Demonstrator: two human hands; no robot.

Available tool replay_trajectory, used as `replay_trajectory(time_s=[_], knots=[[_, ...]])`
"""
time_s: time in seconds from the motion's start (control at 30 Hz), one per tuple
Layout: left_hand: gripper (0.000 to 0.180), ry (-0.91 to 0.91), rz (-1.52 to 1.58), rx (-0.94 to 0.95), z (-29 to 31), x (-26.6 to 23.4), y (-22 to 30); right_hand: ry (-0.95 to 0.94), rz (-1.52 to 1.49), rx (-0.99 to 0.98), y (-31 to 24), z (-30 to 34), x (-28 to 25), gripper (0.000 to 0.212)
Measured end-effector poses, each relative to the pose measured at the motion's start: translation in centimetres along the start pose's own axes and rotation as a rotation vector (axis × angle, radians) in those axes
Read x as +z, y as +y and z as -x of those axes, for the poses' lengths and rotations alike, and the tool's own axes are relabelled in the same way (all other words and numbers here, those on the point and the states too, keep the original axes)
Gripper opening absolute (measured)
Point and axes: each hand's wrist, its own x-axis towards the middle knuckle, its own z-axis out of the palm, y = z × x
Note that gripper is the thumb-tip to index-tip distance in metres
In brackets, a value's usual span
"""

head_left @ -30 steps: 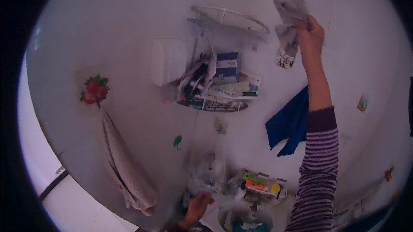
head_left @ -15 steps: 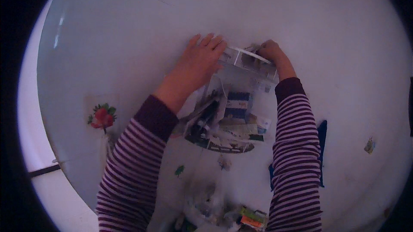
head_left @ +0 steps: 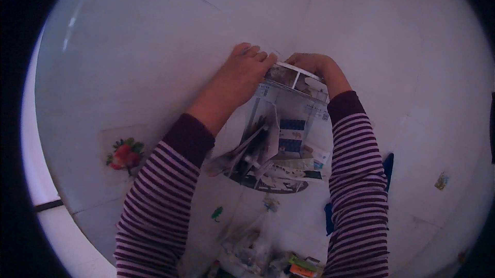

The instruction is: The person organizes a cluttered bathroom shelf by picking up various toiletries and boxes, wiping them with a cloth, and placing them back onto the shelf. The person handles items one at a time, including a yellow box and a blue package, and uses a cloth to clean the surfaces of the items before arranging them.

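— Pale walls (head_left: 170,56) surround the site, with a strawberry decal (head_left: 125,155) on the left and a small green decal (head_left: 217,213) lower down. Where do we find the hands?

— We place both at the upper shelf (head_left: 296,80), which is white-railed and fixed above a lower shelf (head_left: 268,185). We note the left hand (head_left: 247,74) at its left end, fingers bent and close together; we cannot tell whether they grip the rail. The right hand (head_left: 313,64) reaches behind the rail, its fingers largely hidden, so we cannot tell whether they hold anything.

— And the contents?

— We see a greyish item (head_left: 281,75) behind the rail, between the hands. Below, we record a blue-and-white box (head_left: 292,135) standing among packets. Further down hangs a clear plastic bag (head_left: 252,249); we see blue cloth (head_left: 388,169) partly behind the right sleeve (head_left: 358,185).
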Motion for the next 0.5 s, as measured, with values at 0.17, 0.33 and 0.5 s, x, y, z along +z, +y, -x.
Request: replay_trajectory(time_s=[0.17, 0.33, 0.5], knots=[[0.039, 0.017, 0.003, -0.001, -0.1, -0.1, -0.1, -0.07, -0.356, -0.185, -0.3, 2.0, 0.0, 0.032], [0.039, 0.004, 0.008, -0.003, 0.0, -0.4, -0.4, -0.085, -0.744, -0.124, 2.2, 5.5, -1.3, 0.033], [0.028, 0.04, 0.011, -0.021, -0.5, 0.1, 0.1, 0.308, -0.234, 0.029, 9.0, 4.1, -0.7, 0.033]])
